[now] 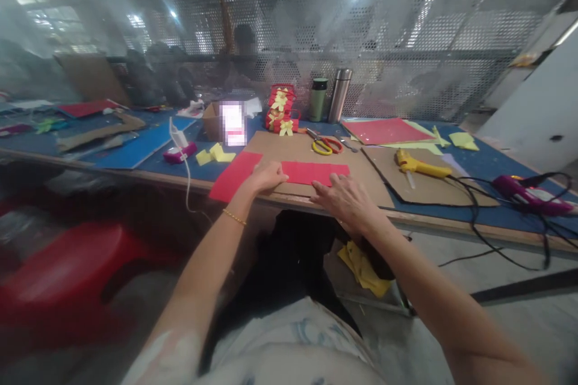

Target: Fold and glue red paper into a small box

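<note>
A red paper strip (pixel 304 172) with faint crosswise creases lies near the table's front edge, on a sheet of brown cardboard (pixel 262 143). My left hand (pixel 270 177) is closed over its left end, fingers curled and pressed together. At the lower right edge of the strip, my right hand (pixel 344 197) rests with fingers apart, fingertips on the paper. A wider red sheet (pixel 235 177) lies left of the strip, partly under my left wrist. Beyond the strip are yellow-and-red-handled scissors (pixel 322 145).
Red boxes with yellow bows (pixel 282 111), a green flask (pixel 318 99) and a steel flask (pixel 339 96) stand at the back. Right lie a yellow glue gun (pixel 422 165), black cables and a purple power strip (pixel 533 194). A red stool (pixel 85 264) is at left.
</note>
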Demonstrator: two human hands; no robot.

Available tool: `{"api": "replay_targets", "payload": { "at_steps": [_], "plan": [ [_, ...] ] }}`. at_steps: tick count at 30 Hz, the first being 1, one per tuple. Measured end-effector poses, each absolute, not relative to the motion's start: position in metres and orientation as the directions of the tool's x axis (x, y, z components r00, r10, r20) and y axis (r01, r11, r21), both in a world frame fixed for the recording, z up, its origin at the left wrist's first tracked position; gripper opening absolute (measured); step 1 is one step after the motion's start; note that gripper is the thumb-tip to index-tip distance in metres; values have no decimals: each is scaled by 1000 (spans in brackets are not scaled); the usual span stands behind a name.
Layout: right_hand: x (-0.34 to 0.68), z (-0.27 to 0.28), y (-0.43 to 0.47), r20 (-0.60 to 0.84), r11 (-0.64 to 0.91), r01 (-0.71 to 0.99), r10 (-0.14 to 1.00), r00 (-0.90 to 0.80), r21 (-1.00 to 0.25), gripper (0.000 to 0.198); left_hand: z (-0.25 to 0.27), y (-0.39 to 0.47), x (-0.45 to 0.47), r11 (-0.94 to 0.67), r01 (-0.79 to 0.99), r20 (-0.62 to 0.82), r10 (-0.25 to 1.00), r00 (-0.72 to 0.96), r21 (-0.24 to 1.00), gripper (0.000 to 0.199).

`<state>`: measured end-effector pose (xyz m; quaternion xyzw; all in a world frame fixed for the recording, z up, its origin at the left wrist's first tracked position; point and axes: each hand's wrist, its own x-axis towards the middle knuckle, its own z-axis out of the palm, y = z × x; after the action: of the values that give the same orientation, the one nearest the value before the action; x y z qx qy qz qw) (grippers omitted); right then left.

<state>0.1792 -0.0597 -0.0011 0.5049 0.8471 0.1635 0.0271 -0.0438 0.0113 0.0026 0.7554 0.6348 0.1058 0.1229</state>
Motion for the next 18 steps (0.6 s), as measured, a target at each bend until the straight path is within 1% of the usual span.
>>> {"api": "replay_targets", "payload": {
  "at_steps": [3, 12, 18],
  "plan": [
    [179, -1, -60, 120, 444, 844, 860, -495, 300, 40, 4, 11, -43, -155, 936, -1, 987, 164, 317, 33],
    [182, -7, -57, 170, 441, 851, 850, -498, 285, 39, 10, 2, -45, -161, 915, 11, 985, 169, 370, 25],
    [180, -4, -59, 158, 428, 856, 861, -484, 291, 41, 9, 7, -48, -168, 903, -8, 982, 186, 396, 22]
  ]
}}
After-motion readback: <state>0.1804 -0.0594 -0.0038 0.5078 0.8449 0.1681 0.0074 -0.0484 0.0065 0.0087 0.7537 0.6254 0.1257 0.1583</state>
